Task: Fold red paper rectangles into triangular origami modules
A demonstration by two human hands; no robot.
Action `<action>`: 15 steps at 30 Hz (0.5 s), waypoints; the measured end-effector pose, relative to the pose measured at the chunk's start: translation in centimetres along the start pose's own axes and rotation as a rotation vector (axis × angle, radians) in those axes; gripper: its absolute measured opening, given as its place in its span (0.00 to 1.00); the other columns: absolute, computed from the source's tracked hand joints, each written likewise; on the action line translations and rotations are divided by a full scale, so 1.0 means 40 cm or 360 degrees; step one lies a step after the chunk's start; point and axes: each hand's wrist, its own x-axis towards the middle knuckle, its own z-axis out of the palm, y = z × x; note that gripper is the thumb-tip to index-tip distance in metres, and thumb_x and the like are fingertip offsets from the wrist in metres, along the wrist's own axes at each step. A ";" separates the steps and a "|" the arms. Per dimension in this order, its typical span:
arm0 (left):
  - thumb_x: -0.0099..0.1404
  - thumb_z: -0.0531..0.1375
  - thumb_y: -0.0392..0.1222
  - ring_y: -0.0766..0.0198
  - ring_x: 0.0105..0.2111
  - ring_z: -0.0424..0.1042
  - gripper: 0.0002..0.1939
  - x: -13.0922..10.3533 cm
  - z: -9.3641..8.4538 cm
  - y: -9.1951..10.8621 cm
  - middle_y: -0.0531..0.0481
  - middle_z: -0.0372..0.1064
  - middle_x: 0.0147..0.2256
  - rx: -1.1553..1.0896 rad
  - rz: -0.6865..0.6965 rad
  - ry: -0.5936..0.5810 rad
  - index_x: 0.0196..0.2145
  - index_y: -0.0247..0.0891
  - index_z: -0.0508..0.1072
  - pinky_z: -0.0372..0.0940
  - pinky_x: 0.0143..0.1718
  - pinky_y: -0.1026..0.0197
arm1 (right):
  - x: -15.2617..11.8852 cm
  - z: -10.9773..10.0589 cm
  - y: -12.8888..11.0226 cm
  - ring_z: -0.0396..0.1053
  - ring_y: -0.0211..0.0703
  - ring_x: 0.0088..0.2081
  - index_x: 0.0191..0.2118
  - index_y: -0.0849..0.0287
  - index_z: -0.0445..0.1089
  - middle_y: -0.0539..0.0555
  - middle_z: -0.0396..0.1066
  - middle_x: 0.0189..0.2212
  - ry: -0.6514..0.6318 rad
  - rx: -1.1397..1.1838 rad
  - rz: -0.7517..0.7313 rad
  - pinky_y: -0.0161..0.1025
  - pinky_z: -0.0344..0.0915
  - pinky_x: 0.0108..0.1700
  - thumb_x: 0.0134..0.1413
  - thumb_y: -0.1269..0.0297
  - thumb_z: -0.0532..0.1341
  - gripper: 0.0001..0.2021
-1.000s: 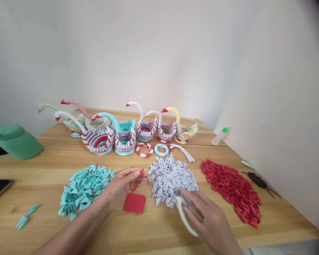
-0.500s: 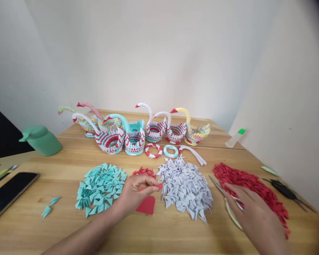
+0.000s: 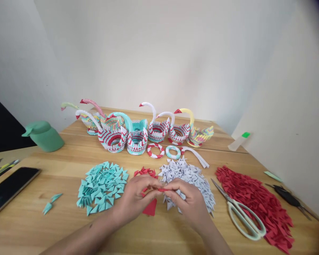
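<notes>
Between the fingertips of both hands is a small red piece of paper (image 3: pixel 163 190), mostly covered by the fingers. My left hand (image 3: pixel 139 194) pinches it from the left, and my right hand (image 3: pixel 188 201) pinches it from the right. Below them lies a flat red paper sheet (image 3: pixel 150 208) on the table. A small heap of red folded pieces (image 3: pixel 145 171) sits just behind the left hand. The white folded paper triangles (image 3: pixel 187 170) are partly hidden by the right hand. Scissors with pale handles (image 3: pixel 246 219) rest to the right of it.
Teal triangles (image 3: pixel 102 186) are piled at left, dark red ones (image 3: pixel 255 203) at right. Several paper swans (image 3: pixel 113 138) and two paper rings (image 3: pixel 155 151) stand behind. A phone (image 3: pixel 12 189), a green jug (image 3: pixel 44 136) and black-handled snips (image 3: pixel 285 195) lie toward the sides.
My right hand has left the scissors on the table and moved left to meet my left hand at the red paper. The left hand keeps its pinch. The view has shifted slightly.
</notes>
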 end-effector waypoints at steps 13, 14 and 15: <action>0.64 0.60 0.37 0.63 0.29 0.71 0.06 0.001 0.003 0.004 0.47 0.74 0.27 -0.0038 0.0003 -0.0081 0.31 0.36 0.76 0.63 0.34 0.63 | 0.005 -0.006 -0.002 0.71 0.43 0.35 0.38 0.54 0.73 0.53 0.73 0.31 0.0088 -0.0257 -0.0409 0.39 0.69 0.36 0.57 0.73 0.61 0.07; 0.64 0.59 0.36 0.63 0.29 0.71 0.06 0.000 0.003 0.004 0.47 0.74 0.27 -0.0026 0.0013 -0.0091 0.31 0.36 0.76 0.63 0.34 0.63 | 0.006 -0.007 -0.004 0.70 0.43 0.35 0.38 0.54 0.73 0.53 0.73 0.32 0.0087 -0.0280 -0.0429 0.40 0.68 0.37 0.57 0.73 0.60 0.07; 0.65 0.59 0.36 0.63 0.29 0.71 0.06 -0.001 0.002 0.002 0.47 0.74 0.27 -0.0010 0.0031 -0.0100 0.31 0.37 0.76 0.63 0.34 0.63 | 0.007 -0.007 -0.006 0.70 0.43 0.36 0.38 0.54 0.73 0.53 0.73 0.32 0.0078 -0.0305 -0.0445 0.40 0.68 0.37 0.58 0.73 0.59 0.07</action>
